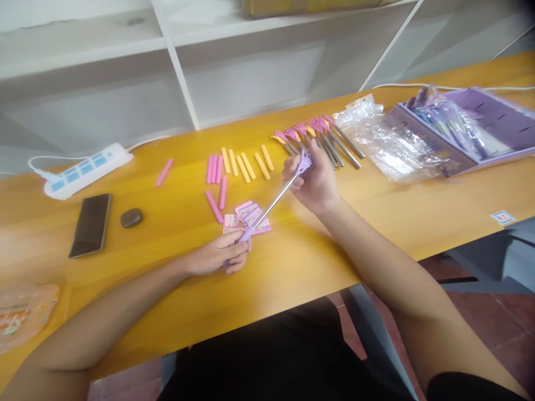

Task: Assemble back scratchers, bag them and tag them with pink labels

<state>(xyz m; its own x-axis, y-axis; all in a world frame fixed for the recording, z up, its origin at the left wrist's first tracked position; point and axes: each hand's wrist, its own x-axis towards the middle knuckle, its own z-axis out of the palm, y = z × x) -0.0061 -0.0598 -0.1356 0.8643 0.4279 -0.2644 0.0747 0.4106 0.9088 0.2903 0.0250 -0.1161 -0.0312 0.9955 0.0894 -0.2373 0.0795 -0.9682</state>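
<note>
A back scratcher [276,201] with a metal rod, a purple grip and a purple claw-shaped head spans my two hands above the table. My left hand [220,253] is wrapped round the purple grip at its lower end. At the upper end, my right hand [315,181] has its fingers closed on the claw head. Small printed cards [251,214] lie on the table under the rod. Beyond them are several loose pink tubes [214,169] and yellow tubes [245,166]. Metal rods with pink and yellow claw heads [330,139] lie in a row behind my right hand.
Clear plastic bags [388,145] lie beside a purple box [472,161] holding wrapped items at the right. On the left are a power strip [90,171], a phone [91,225], a small dark oval object [131,217] and an orange packet [27,314]. A white shelf [251,72] stands behind.
</note>
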